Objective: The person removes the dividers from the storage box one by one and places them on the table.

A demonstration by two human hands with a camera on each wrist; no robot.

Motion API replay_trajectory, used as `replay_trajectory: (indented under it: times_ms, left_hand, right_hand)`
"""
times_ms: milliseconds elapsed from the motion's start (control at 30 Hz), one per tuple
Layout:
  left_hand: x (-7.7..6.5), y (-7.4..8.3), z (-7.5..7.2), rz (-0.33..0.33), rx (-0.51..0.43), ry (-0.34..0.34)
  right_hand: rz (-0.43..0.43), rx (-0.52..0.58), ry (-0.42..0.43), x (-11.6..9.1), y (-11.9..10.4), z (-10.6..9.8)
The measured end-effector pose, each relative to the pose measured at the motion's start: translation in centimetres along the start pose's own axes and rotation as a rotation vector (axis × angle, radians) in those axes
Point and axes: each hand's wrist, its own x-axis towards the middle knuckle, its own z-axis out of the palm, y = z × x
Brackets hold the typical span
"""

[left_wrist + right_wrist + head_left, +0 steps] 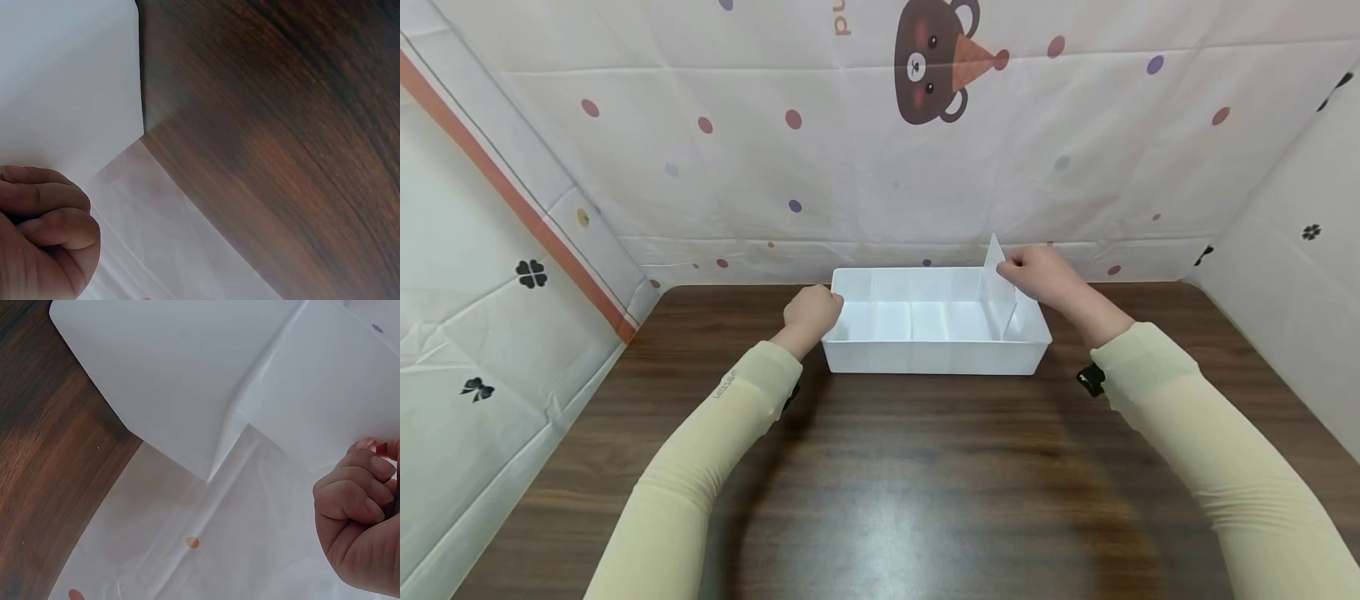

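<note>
Your left grip [814, 312] holds the left end of the white box [932, 358], its long axis running left-right at centre frame; right of centre, your nearer right grip [1039, 272] pinches the crosswise divider [997, 292], extending down-left.

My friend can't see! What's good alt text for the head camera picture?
A person's right hand pinches a thin white panel sticking up from a white rectangular plastic tray; their left hand holds the tray's left end. The tray sits on a dark brown wood-grain table before a white dotted cloth showing a sideways brown cartoon bear.
</note>
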Motion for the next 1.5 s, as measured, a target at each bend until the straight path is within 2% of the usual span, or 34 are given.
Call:
replay_trajectory:
  times_ms: [267, 367, 533, 667, 933, 1167, 1500]
  left_hand:
    - [-0.1, 0.0, -0.1, -0.003, -0.003, 0.01]
    - [-0.1, 0.1, -0.2, -0.006, -0.008, 0.007]
    - [0.0, 0.1, -0.2, -0.007, -0.004, -0.003]
    - [0.0, 0.0, -0.2, -0.006, -0.002, -0.007]
    - [0.0, -0.1, -0.1, -0.002, -0.009, -0.006]
    - [0.0, -0.1, -0.1, -0.002, 0.003, 0.005]
    - [0.0, -0.2, 0.0, 0.016, -0.012, 0.002]
  right_hand:
    - [0.014, 0.051, 0.034, -0.5, -0.6, -0.8]
    - [0.036, 0.137, 0.028, -0.6, -1.0, -0.8]
    - [0.076, 0.354, -0.056, -1.3, -2.4, -0.3]
    - [0.067, 0.506, -0.14, -2.3, -3.8, 0.4]
    - [0.023, 0.64, -0.28, -4.5, -5.8, 2.6]
    - [0.005, 0.628, -0.346, -6.0, -6.7, 4.5]
    - [-0.075, 0.465, -0.358, -7.8, -7.3, 6.8]
